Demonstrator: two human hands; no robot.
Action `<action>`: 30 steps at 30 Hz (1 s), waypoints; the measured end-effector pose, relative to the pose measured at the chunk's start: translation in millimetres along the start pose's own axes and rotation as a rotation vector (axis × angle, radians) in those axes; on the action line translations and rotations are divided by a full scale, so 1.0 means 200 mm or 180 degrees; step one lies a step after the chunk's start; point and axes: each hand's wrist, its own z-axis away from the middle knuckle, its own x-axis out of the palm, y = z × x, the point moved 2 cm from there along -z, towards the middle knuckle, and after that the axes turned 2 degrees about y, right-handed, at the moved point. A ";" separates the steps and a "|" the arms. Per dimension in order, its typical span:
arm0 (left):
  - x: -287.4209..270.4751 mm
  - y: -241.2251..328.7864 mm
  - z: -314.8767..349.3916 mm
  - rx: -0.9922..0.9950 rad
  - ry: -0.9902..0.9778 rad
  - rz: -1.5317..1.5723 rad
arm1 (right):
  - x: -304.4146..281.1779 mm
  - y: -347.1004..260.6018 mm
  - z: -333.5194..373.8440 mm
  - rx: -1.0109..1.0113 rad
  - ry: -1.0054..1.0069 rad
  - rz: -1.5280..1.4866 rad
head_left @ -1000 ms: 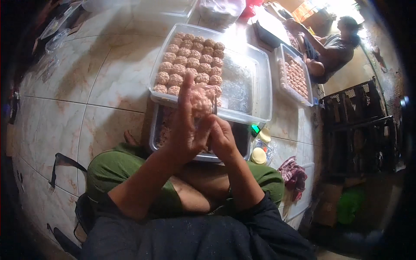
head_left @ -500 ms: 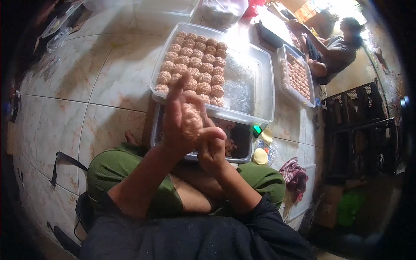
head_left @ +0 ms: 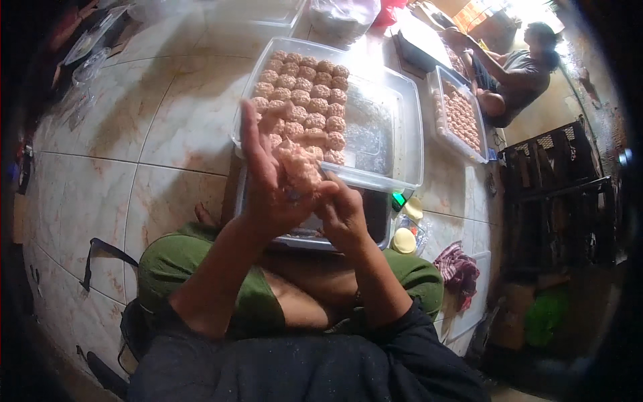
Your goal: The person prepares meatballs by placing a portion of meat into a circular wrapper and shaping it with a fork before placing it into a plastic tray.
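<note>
A rough, pinkish lump of dough-like mixture (head_left: 299,167) lies in the palm of my left hand (head_left: 264,191), whose fingers stretch up past it and are partly blurred. My right hand (head_left: 343,209), with curled fingers, presses at the lump's lower right side. Just beyond both hands stands a clear plastic tray (head_left: 412,144), its left half filled with rows of round, knobbly pink balls (head_left: 301,97). Under my hands sits a dark-looking tub with a pale rim (head_left: 305,242); my hands hide most of its inside.
At the right, another clear box (head_left: 483,137) holds many similar balls, and a person (head_left: 519,77) sits behind it. Yellow rounded pieces (head_left: 404,240) and a checked cloth (head_left: 458,271) lie right of my knee. A dark rack (head_left: 559,194) stands farther right on the tiled floor (head_left: 181,124).
My hands have turned apart somewhat, showing more of the lump. The left fingers have spread and tilted left, while the right hand has shifted slightly right.
</note>
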 end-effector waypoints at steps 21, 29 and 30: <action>-0.09 -0.04 -0.02 0.0102 0.0139 -0.0440 | -0.05 -0.04 -0.04 -0.0405 0.0058 0.1372; -0.08 -0.08 0.01 -0.1057 -0.1086 -0.0563 | -0.31 -0.19 -0.05 -0.0131 0.0662 0.2031; -0.08 -0.06 0.00 -0.1552 -0.1053 -0.0503 | -0.32 -0.22 -0.04 0.0031 0.0689 0.1727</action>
